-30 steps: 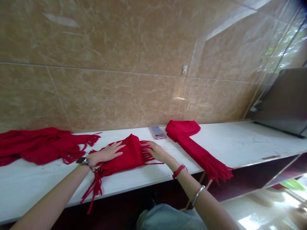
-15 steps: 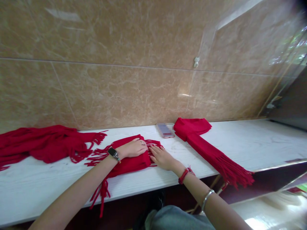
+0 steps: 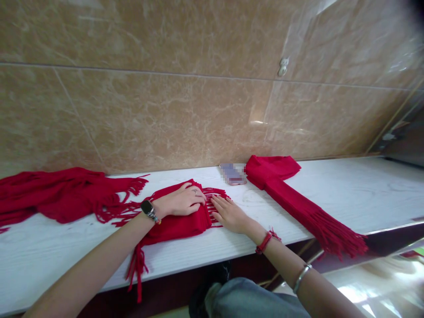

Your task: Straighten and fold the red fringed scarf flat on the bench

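A folded red scarf [image 3: 185, 227] with fringes at both ends lies on the white tabletop in front of me. My left hand [image 3: 182, 201], with a watch at the wrist and a ring, rests on top of it, palm down and fingers loosely spread. On the fringe at the scarf's right end, my right hand [image 3: 230, 214] lies flat with its fingers stretched out. Some tassels [image 3: 137, 267] hang over the table's front edge at the left.
Another red scarf [image 3: 66, 194] lies loosely bunched at the left. To the right, a third red scarf [image 3: 285, 192] is folded, its fringe hanging over the front edge. A phone [image 3: 233, 173], partly blurred, lies near the tiled wall [image 3: 172, 119]. The white tabletop [image 3: 357, 190] runs along it.
The view has shifted slightly. My right hand has slid a little to the right along the fringe, away from the scarf's folded edge. My left hand stays on the scarf.
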`<state>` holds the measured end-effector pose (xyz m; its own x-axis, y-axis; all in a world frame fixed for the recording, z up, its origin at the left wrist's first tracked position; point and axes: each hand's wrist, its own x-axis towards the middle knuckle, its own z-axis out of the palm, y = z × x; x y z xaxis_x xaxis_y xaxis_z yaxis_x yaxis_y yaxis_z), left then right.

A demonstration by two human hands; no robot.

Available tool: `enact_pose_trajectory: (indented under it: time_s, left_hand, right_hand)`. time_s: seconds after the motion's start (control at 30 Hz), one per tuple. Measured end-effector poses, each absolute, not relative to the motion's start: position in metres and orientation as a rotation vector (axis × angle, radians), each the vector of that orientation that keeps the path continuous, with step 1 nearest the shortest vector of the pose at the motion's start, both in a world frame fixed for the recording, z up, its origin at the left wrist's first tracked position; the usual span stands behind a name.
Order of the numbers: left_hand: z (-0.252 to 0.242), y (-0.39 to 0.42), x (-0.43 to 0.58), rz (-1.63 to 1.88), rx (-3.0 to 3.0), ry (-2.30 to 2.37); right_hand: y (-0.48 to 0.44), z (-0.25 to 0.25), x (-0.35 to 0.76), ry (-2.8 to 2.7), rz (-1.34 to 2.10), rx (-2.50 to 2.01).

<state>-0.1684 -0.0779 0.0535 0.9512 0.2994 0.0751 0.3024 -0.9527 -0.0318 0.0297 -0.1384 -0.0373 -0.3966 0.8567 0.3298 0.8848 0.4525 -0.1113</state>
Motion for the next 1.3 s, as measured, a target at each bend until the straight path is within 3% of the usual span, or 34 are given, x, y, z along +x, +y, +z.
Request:
enact_pose_trajectory:
  time_s: [0.57,1.3]
  left_hand:
    - [0.051,-0.060,-0.216,-0.057,-2.877,-0.583]
    - [0.044,-0.083,-0.246,0.123,-3.101,-0.845]
  right_hand:
    - [-0.139,-0.038,0.035,-2.362,-0.100,-1.500]
    - [-0.165,-0.044,0.145,-2.409,-0.184,-1.581]
